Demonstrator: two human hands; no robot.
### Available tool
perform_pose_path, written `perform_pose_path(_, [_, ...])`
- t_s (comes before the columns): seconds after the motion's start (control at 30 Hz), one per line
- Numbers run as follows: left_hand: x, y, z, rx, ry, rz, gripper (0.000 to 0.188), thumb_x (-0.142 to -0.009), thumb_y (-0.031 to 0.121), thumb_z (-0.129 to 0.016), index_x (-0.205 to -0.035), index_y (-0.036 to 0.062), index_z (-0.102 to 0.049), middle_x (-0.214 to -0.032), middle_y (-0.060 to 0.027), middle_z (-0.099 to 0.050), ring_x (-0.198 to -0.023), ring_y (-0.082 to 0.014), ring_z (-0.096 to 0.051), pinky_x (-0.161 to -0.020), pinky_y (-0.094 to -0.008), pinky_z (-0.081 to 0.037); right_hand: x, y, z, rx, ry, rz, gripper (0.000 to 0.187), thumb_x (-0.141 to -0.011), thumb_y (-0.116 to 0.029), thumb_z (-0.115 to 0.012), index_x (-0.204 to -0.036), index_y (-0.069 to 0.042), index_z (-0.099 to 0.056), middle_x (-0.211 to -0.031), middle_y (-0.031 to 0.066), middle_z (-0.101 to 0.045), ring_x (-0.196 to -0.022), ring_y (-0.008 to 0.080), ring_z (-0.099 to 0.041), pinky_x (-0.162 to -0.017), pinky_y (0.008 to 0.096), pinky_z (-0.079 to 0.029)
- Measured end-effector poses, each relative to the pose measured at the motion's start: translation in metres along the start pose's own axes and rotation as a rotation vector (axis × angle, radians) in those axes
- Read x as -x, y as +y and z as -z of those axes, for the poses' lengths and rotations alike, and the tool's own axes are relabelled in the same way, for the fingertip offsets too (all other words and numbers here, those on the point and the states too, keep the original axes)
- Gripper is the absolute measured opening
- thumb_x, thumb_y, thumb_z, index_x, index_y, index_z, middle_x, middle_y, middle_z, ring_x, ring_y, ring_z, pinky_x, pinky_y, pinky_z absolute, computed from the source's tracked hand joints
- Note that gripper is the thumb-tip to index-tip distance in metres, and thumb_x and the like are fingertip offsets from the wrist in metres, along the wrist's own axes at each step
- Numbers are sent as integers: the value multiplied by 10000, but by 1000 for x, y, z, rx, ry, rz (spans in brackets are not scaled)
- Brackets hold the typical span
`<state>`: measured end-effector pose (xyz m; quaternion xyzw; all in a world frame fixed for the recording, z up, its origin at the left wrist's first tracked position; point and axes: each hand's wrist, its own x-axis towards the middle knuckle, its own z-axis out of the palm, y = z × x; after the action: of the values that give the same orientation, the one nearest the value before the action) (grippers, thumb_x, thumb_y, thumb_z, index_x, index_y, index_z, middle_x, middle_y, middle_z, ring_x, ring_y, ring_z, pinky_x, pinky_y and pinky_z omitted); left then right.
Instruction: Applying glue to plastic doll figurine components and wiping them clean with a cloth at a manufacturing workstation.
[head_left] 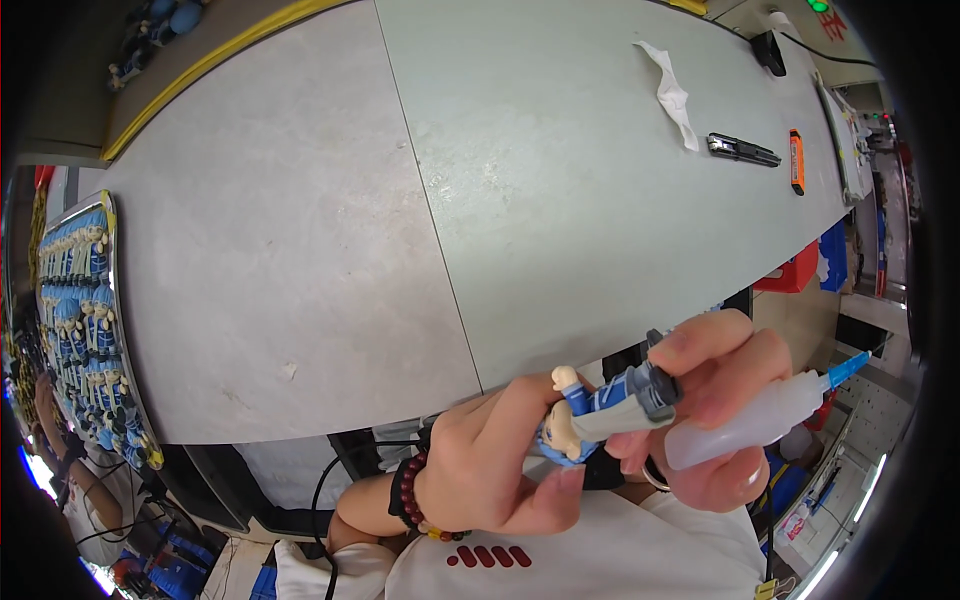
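Note:
A small toy figurine (610,407) in blue and grey, with blue hair and dark grey shoes, lies tilted between my two hands, just past the table's near edge. Its head end sits in the closed fingers of my left hand (485,455), with the thumb below. My right hand (710,345) is closed round a translucent white squeeze bottle (745,422) whose blue needle tip (848,370) points up and to the right, away from the figurine. Fingers of that same hand are at the figurine's shoes; whether they grip them is partly hidden.
At the left edge stands a tray (122,305) of several similar figurines. Far right on the table (300,220) lie a crumpled white tissue (670,95), a black utility knife (742,150) and a small orange case (796,162). A red bin (790,272) sits beyond the right edge. Another person (85,490) is at lower left.

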<state>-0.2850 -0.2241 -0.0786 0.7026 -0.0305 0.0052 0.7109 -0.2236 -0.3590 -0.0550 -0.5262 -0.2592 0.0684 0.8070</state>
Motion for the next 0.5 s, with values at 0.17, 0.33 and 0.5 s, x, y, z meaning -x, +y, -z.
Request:
perform_pose_path(0.17, [-4,3,1,-112,38,-72,387,-562,84,-525,-915,-60,-462,-618,-110,-492,-460,-226,-485,-450,-264,-416,0,-3,-3,58,35,-12,331,-793,-316,-445,-837,-10,-327,-975,196,-388,-549,163,-578,-513,208,-491])
perform_pose_path(0.33, [-5,3,1,-118,48,-70,403,-559,79,-530,-931,-61,-461,-628,-113,-493,-473,-225,-492,-460,-262,-424,2,-2,1,110,-15,12,330,-792,-312,-442,-836,-7,-323,-979,195,-390,-577,174,-588,-523,207,-495])
perform_pose_path(0.5, [-5,3,3,-169,8,-79,387,-567,87,-529,-921,-55,-460,-613,-106,-484,-462,-228,-477,-450,-266,-416,0,-4,-3,53,11,-29,321,-795,-303,-446,-843,-10,-322,-999,204,-390,-601,175,-595,-541,216,-497])
